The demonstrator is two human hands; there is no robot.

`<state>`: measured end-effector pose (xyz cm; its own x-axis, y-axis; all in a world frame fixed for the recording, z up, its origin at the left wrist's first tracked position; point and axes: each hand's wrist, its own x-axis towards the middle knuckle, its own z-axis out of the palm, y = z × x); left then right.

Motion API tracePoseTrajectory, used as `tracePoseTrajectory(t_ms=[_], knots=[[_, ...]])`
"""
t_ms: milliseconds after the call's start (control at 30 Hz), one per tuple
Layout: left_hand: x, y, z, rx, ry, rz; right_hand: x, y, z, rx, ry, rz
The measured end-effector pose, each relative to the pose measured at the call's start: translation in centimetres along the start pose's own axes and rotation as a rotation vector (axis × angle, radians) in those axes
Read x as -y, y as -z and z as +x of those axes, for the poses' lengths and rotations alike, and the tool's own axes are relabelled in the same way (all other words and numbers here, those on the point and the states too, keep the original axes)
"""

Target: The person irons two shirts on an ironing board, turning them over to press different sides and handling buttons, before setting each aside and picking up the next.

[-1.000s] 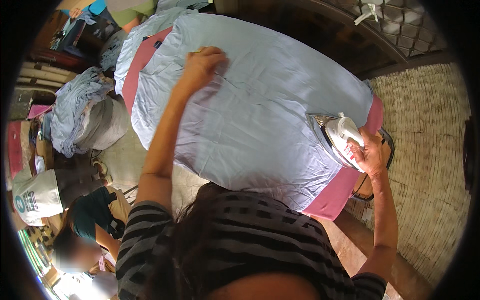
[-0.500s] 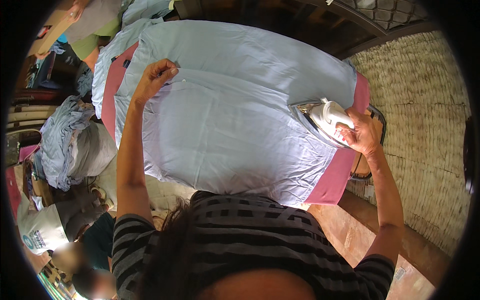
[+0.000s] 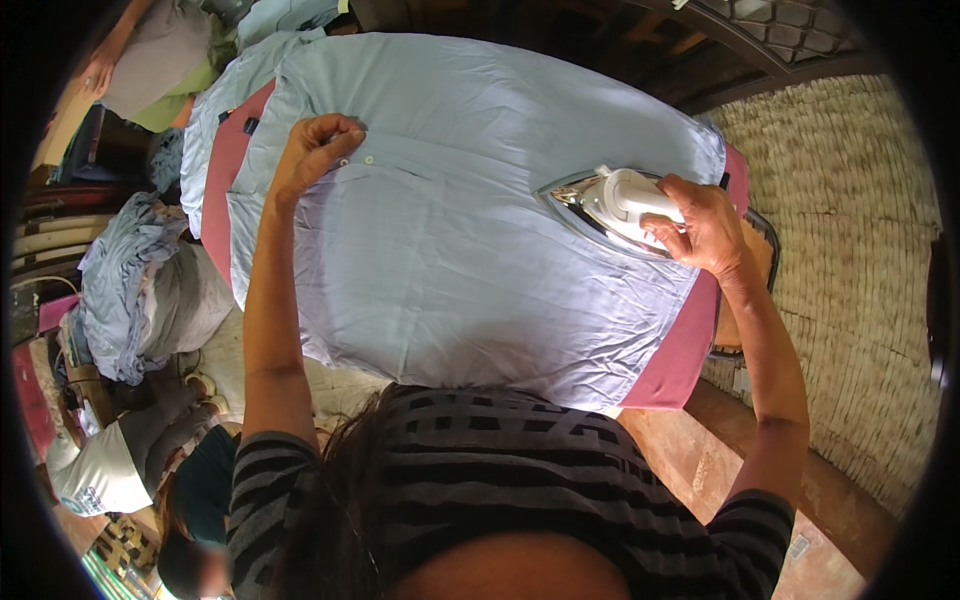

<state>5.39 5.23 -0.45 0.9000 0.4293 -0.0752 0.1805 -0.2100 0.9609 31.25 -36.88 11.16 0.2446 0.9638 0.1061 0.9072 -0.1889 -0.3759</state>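
A light blue buttoned shirt [image 3: 430, 250] lies spread over a maroon-covered ironing board [image 3: 668, 350], with wrinkles along its near right part. My right hand [image 3: 708, 228] is closed round the handle of a white clothes iron [image 3: 628, 205]. The iron's soleplate rests on the right half of the shirt, its tip pointing left. At the upper left my left hand [image 3: 318, 155] pinches the shirt's button edge, close to two small pale buttons [image 3: 369, 160].
A heap of blue and grey clothes [image 3: 130, 285] is at the left. Other people are at the upper left and lower left, one with a hand [image 3: 98, 75] on a cardboard-coloured box. A woven wall [image 3: 830, 220] stands at the right, dark furniture [image 3: 570, 40] behind the board.
The iron in my right hand has moved left and slightly away from me across the shirt. My left hand has shifted a little right, and more buttons show beside it.
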Motion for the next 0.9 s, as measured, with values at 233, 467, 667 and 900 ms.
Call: tracePoseTrajectory(t_ms=[233,467,667,900], knots=[[-0.2,-0.4,0.0,-0.026,-0.043,0.023,1.6,-1.3,4.5,0.048,0.052,-0.037],[-0.1,-0.2,-0.1,-0.018,-0.106,0.099,4.4,-2.9,9.3,0.078,-0.056,-0.037],[0.7,-0.3,0.1,-0.047,-0.196,0.17,4.2,-3.0,10.7,0.079,0.012,-0.141],[0.4,-1.1,0.4,-0.045,-0.208,0.143,3.7,-1.9,9.8,0.138,-0.026,0.016]])
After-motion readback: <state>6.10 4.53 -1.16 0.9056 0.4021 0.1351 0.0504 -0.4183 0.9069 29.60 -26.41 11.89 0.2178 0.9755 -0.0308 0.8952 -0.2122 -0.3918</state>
